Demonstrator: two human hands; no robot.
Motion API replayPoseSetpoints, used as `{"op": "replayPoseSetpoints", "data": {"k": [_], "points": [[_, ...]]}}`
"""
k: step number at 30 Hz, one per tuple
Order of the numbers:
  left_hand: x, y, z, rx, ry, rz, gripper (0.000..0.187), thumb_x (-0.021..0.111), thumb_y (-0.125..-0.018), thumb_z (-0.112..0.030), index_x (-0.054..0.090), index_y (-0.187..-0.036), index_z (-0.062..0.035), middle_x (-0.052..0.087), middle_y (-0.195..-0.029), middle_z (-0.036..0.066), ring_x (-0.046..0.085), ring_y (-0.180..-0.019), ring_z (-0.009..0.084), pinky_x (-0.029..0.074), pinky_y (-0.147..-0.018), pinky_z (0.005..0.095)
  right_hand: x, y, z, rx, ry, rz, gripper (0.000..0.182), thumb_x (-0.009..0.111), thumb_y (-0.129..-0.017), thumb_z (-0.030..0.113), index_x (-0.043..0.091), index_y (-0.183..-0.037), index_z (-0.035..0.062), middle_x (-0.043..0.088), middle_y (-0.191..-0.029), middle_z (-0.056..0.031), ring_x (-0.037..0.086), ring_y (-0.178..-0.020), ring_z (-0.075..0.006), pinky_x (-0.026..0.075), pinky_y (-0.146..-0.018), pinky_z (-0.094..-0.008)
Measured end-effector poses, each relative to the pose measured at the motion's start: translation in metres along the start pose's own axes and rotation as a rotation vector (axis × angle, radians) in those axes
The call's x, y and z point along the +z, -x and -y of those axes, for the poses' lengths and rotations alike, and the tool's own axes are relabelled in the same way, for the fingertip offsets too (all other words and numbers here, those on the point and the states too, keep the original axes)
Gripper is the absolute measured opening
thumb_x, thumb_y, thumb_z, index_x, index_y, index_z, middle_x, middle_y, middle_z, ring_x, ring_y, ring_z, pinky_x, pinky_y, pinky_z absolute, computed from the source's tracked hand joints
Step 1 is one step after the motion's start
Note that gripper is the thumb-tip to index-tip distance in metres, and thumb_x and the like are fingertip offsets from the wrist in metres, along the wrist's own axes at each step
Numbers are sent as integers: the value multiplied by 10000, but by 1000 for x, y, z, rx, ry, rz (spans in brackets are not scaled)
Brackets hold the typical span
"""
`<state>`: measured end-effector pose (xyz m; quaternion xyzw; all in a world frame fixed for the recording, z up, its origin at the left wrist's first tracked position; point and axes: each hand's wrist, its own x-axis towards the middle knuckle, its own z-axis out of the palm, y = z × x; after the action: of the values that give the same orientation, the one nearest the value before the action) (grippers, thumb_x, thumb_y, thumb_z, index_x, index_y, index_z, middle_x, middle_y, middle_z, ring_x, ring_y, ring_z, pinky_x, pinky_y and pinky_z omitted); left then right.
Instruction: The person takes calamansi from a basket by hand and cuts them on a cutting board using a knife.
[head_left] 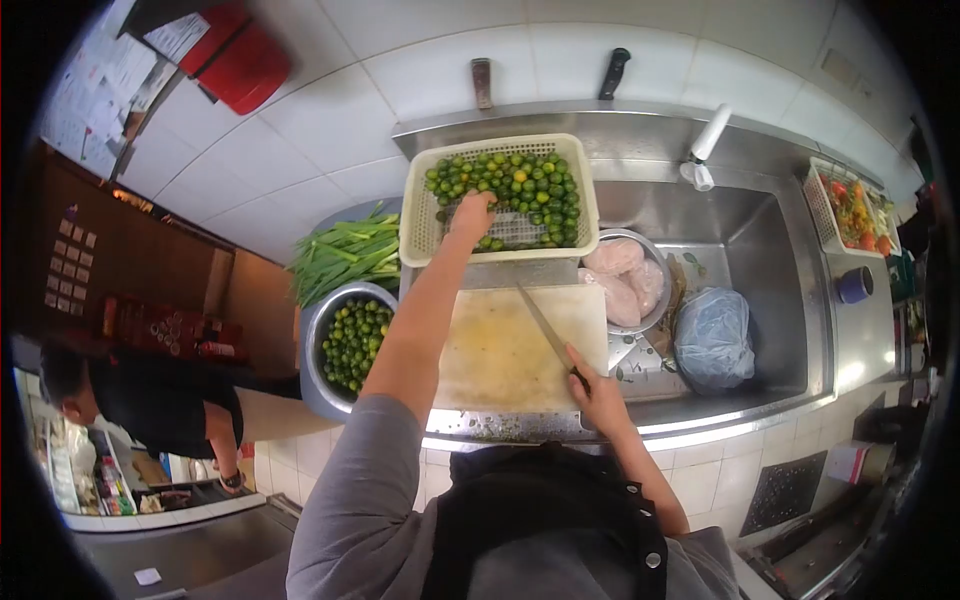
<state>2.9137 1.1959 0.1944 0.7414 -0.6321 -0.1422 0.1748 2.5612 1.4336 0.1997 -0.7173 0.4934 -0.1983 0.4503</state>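
Note:
My left hand reaches into a cream plastic basket of small green citrus fruits, a few of them yellowish. Its fingers are curled down over the basket's bottom near the fruits, and whatever they pinch is hidden. In my right hand is the dark handle of a knife. The long blade points up and left over a stained white cutting board, directly in front of the basket. Left of the board stands a metal bowl full of the same small green fruits.
Green onions lie behind the bowl. At right, a bowl of raw pale meat and a tied plastic bag sit by the sink. Two more knives hang behind. A person stands at far left.

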Motion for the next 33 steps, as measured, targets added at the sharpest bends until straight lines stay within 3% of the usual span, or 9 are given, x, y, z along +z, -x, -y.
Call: {"op": "replayPoseSetpoints", "data": {"k": [3,6,8,12,14,18,20,22,33], "points": [[4,-9,-2,-47,-8,31,193,719,-883,-15,644,-1058,-49,569,-1193,186,644,-981,384,559,-828,519,11,-1,-17,-163,-2,-138,572,622,-978,141,478,-1523,238,669,-841,-255,655,-683,-411,527,-684,-421],[4,-8,2,2,145,1,205,740,-874,-17,617,-1034,-49,578,-1068,160,639,-918,336,549,-800,474,7,3,-8,-63,41,-79,568,618,-979,154,480,-1522,245,668,-821,-258,658,-682,-424,529,-679,-436],[-11,12,-15,111,350,-150,239,751,-856,5,666,-1074,-46,615,-1018,141,632,-848,279,544,-767,404,7,2,-8,-42,4,-52,592,599,-982,184,435,-1542,284,678,-873,-298,674,-816,-480,529,-743,-537],[-52,71,-44,278,398,-262,231,751,-863,-21,719,-1088,-65,670,-1070,141,668,-899,269,547,-802,370,2,1,-6,-13,33,12,600,602,-980,181,429,-1546,277,680,-859,-286,673,-802,-475,524,-731,-536],[-63,104,-52,336,467,-325,216,707,-909,-4,715,-1121,-48,690,-1107,94,683,-868,221,552,-726,335,7,-1,-15,-74,42,-23,610,606,-980,181,419,-1553,274,683,-853,-272,669,-793,-474,526,-725,-528],[-61,161,-47,300,678,-371,200,704,-919,-3,718,-1114,-44,725,-1130,86,719,-944,167,572,-737,298,7,-1,-15,-83,7,0,609,600,-983,171,415,-1556,266,687,-872,-268,670,-811,-472,527,-732,-518],[-59,191,-45,215,748,-329,192,701,-923,16,704,-1113,-13,726,-1138,111,713,-966,174,572,-800,297,7,1,-12,-100,24,-35,611,598,-975,129,432,-1552,243,623,-800,-209,620,-658,-357,517,-684,-395],[-54,216,-44,123,826,-289,153,717,-913,40,681,-1061,26,736,-1112,150,715,-994,187,576,-875,301,10,0,-15,-123,27,-41,615,595,-975,119,427,-1554,237,623,-796,-209,617,-653,-356,517,-684,-393],[1,294,-39,65,793,-283,175,750,-884,18,655,-1030,4,692,-1115,123,715,-997,198,629,-828,314,27,15,-6,-138,18,37,610,587,-985,93,419,-1557,224,657,-832,-210,639,-680,-384,523,-706,-390]]}}
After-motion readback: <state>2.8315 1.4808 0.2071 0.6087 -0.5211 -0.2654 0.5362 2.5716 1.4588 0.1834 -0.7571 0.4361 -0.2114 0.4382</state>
